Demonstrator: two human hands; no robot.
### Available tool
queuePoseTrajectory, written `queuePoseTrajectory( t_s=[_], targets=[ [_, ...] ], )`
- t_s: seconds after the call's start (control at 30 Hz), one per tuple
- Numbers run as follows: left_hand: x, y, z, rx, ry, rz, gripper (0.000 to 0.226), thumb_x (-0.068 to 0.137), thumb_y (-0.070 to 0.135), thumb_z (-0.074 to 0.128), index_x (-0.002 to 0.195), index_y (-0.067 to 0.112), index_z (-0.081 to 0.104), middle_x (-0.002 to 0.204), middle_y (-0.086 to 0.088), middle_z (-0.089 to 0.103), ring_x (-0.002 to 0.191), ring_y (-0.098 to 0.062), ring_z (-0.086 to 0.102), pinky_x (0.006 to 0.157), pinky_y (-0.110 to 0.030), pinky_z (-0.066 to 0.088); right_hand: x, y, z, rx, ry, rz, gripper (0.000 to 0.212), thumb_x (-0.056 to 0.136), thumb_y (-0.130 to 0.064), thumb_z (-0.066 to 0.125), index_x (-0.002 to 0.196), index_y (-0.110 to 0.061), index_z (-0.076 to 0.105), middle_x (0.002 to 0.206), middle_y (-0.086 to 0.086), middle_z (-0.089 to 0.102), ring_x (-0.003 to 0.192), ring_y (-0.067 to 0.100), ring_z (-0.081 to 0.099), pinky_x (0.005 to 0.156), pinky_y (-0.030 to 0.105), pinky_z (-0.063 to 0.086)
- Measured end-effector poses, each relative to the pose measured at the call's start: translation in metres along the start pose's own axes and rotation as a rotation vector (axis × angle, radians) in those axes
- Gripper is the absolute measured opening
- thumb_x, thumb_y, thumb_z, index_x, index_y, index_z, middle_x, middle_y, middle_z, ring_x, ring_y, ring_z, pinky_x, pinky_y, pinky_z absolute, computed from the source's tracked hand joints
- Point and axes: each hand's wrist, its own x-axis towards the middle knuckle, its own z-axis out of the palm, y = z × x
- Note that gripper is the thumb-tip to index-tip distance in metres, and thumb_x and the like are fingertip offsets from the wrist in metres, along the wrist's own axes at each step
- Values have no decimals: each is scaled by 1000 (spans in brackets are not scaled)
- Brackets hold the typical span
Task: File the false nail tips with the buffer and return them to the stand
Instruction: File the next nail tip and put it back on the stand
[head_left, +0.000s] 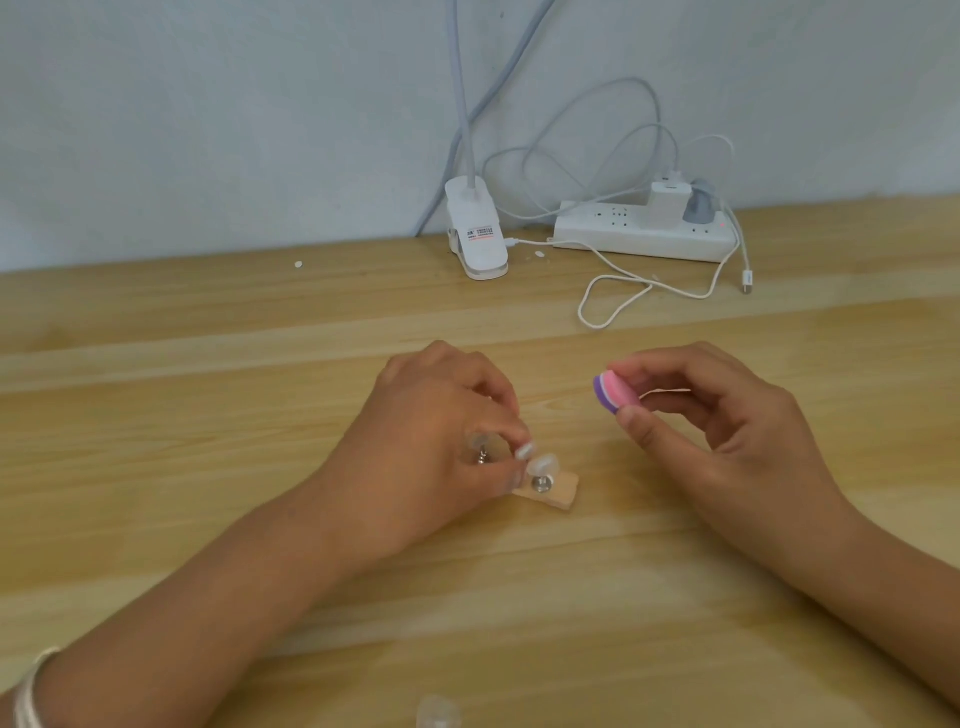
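A small wooden stand lies on the table, mostly hidden under my left hand. My left thumb and fingertips pinch a pale false nail tip just above the stand. Beside it, a second nail tip sits on a metal peg at the stand's right end. Another clear holder with a metal peg shows between my left fingers. My right hand hovers to the right, apart from the stand, and pinches a pink and purple buffer between thumb and fingers.
A white clip lamp base and a white power strip with chargers and looping cables stand at the back by the wall. A clear nail tip holder lies at the near table edge. Small white bits lie on the wood.
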Motion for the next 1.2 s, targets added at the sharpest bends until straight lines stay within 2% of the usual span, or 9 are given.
queuePoseTrajectory(
  t_s=[0.13,0.3,0.4,0.47,0.6,0.8,0.97,1.07,1.2],
  targets=[
    [-2,7,-1,342,170,243,2,73,23,71,74,24,73,89,11,71,88,-17,62,89,-32,35,-1,-1,0,-17,1,-15,24,87,-5,72,105,-21,72,103,-6,68,97,18,69,87,22,55],
    [-16,29,-12,71,417,87,7,75,16,73,77,22,73,76,11,71,71,-12,63,70,-30,49,-3,-10,0,-2,26,-41,17,89,-16,68,105,-20,72,103,-3,68,99,21,69,90,27,56],
    [-33,39,-9,-265,353,18,14,74,14,76,78,27,75,77,15,70,70,-8,65,57,-21,46,-9,-18,1,-93,7,-182,18,94,-7,70,109,-16,70,106,-4,68,101,21,68,90,27,55],
    [-43,37,-3,-419,263,-43,14,74,16,76,79,29,77,79,16,70,67,-7,63,53,-18,43,-18,-26,6,-187,-61,-332,21,94,-5,68,113,-13,69,110,-3,67,104,14,66,89,18,49],
    [-52,28,11,-375,132,-72,10,83,20,70,86,26,78,78,8,66,67,-13,60,60,-24,46,-29,-30,17,-325,-210,-493,26,89,5,66,113,-4,72,113,5,68,104,17,67,90,26,52],
    [-53,28,17,-475,122,-100,13,86,22,67,90,18,79,83,5,68,76,-16,64,66,-35,48,-32,-33,14,-321,-263,-584,26,91,6,61,114,-4,70,113,9,68,104,20,67,91,27,51],
    [-51,26,15,-527,121,-136,12,85,16,73,93,22,79,80,3,67,68,-10,59,60,-19,43,-27,-29,9,-381,-250,-548,30,86,11,63,111,-1,72,111,10,69,101,21,68,87,31,54],
    [-51,24,16,-575,104,-134,14,84,20,72,95,25,79,82,3,69,75,-14,63,64,-27,48,-32,-31,14,-365,-280,-601,29,92,8,58,115,-5,70,112,10,68,103,20,67,91,27,52],
    [-51,23,17,-585,109,-155,12,83,22,73,93,21,79,81,2,68,64,-10,56,58,-17,41,-25,-28,8,-412,-257,-534,29,88,12,61,111,-1,72,110,9,69,100,21,69,87,31,54]
  ],
)
